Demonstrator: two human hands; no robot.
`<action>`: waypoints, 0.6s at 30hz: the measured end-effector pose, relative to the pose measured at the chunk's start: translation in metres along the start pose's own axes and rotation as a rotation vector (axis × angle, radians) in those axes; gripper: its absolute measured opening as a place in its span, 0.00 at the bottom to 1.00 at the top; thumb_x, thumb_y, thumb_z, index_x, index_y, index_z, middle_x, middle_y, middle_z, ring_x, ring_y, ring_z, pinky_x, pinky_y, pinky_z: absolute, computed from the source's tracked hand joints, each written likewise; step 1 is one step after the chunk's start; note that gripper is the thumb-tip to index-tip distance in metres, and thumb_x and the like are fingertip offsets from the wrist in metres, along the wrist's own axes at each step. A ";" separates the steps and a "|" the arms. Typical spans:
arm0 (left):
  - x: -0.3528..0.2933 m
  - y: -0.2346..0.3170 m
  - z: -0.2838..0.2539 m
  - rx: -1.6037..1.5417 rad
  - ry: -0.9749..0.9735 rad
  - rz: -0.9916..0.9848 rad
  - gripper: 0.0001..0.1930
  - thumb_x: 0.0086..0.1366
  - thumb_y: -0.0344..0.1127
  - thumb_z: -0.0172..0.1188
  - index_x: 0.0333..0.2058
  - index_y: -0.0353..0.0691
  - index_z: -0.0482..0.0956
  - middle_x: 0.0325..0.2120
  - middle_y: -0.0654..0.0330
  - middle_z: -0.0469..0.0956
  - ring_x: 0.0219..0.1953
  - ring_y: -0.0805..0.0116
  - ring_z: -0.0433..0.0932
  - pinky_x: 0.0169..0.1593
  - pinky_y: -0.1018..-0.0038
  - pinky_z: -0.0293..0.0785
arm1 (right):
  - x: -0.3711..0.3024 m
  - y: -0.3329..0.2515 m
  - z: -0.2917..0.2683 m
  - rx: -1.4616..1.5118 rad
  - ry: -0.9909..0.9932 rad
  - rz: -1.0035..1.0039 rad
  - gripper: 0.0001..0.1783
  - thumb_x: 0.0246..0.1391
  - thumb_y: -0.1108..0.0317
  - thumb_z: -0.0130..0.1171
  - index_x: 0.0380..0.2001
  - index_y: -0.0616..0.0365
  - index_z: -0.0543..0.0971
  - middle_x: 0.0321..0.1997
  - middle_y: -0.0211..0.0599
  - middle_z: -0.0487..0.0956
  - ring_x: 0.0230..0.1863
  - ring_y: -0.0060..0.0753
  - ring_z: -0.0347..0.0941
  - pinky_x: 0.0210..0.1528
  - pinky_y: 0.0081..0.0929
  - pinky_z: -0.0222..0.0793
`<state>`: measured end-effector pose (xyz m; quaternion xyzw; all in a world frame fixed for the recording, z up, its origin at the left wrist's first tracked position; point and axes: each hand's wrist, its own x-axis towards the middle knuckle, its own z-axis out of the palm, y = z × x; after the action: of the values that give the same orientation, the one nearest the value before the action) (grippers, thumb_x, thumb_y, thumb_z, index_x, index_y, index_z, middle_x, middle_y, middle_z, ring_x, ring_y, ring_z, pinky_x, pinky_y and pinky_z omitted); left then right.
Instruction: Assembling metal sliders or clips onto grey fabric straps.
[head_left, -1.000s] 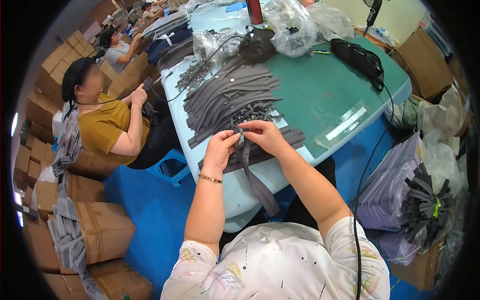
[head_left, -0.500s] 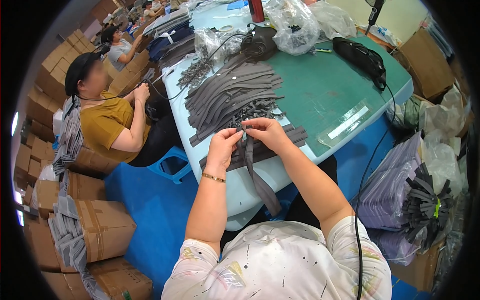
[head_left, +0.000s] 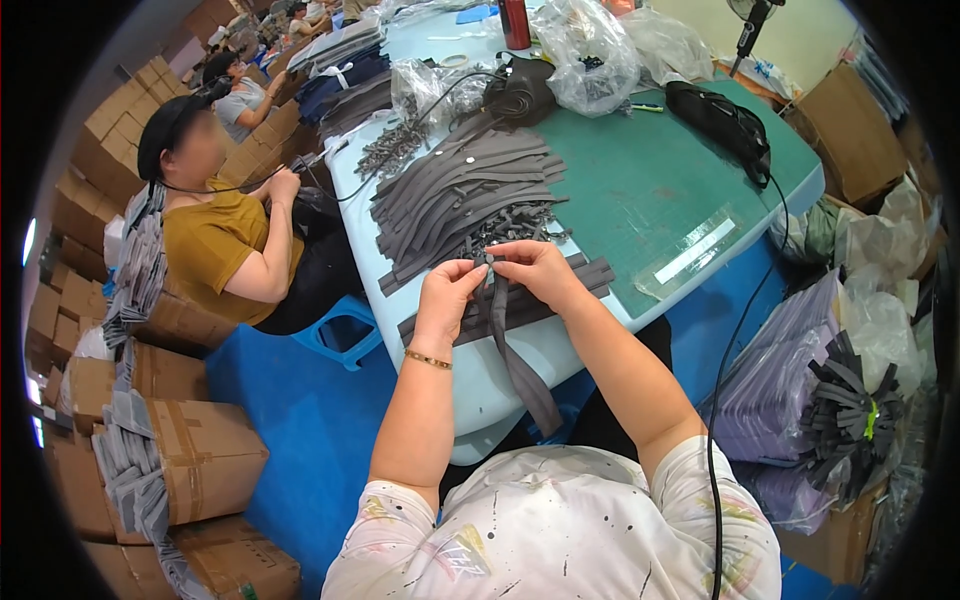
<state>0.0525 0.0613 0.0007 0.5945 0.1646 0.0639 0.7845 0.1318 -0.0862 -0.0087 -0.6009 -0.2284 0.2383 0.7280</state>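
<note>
Over the near edge of the table, my left hand point(head_left: 447, 290) and my right hand point(head_left: 541, 274) meet with thumbs and forefingers pinched. Between them is the upper end of a dark grey fabric strip point(head_left: 522, 375), which hangs down past the table edge. A small greyish piece point(head_left: 489, 261) shows at the fingertips; its kind is too small to make out. Just beyond my fingers lies a heap of small dark pieces point(head_left: 525, 219). Behind that heap spreads a pile of grey strips point(head_left: 450, 185). More flat strips point(head_left: 593, 277) lie under and beside my hands.
A co-worker in a mustard shirt point(head_left: 225, 240) sits at left by a blue stool point(head_left: 345, 335). Cartons point(head_left: 215, 455) stand at lower left. On the green mat point(head_left: 620, 190) lie a black pouch point(head_left: 715, 120) and a clear bag point(head_left: 590, 60). Purple-wrapped stacks point(head_left: 775, 370) stand right.
Both my hands stay nearly in place, with the fingertips shifting slightly around the strip's end. The co-worker's head and hands have moved a little.
</note>
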 end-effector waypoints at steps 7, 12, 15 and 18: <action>-0.004 0.002 0.005 0.106 -0.034 0.017 0.06 0.59 0.34 0.59 0.31 0.37 0.77 0.25 0.66 0.77 0.26 0.80 0.74 0.29 0.84 0.68 | -0.001 -0.002 -0.002 0.003 0.003 0.024 0.14 0.48 0.72 0.60 0.41 0.58 0.79 0.29 0.26 0.78 0.29 0.14 0.69 0.31 0.13 0.65; -0.006 0.003 0.005 0.002 -0.098 -0.074 0.06 0.60 0.35 0.58 0.30 0.39 0.77 0.24 0.67 0.77 0.26 0.81 0.73 0.28 0.85 0.66 | -0.002 -0.003 0.000 0.100 0.003 0.005 0.14 0.48 0.72 0.60 0.41 0.58 0.79 0.30 0.26 0.78 0.30 0.14 0.70 0.32 0.13 0.65; -0.006 0.003 0.005 0.194 -0.041 -0.001 0.07 0.60 0.34 0.58 0.30 0.37 0.77 0.24 0.66 0.76 0.26 0.81 0.73 0.27 0.85 0.65 | -0.001 -0.003 0.000 0.014 -0.010 -0.020 0.13 0.49 0.72 0.59 0.41 0.58 0.79 0.30 0.27 0.78 0.31 0.14 0.70 0.32 0.13 0.65; -0.007 0.004 0.008 0.220 -0.011 0.081 0.07 0.59 0.34 0.58 0.31 0.35 0.77 0.23 0.66 0.76 0.24 0.80 0.72 0.28 0.85 0.66 | -0.003 -0.006 0.001 0.068 -0.007 0.005 0.13 0.49 0.72 0.59 0.40 0.58 0.79 0.30 0.26 0.78 0.30 0.13 0.70 0.32 0.13 0.65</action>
<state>0.0491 0.0528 0.0078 0.6834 0.1422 0.0739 0.7123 0.1293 -0.0885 -0.0026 -0.5753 -0.2212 0.2497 0.7468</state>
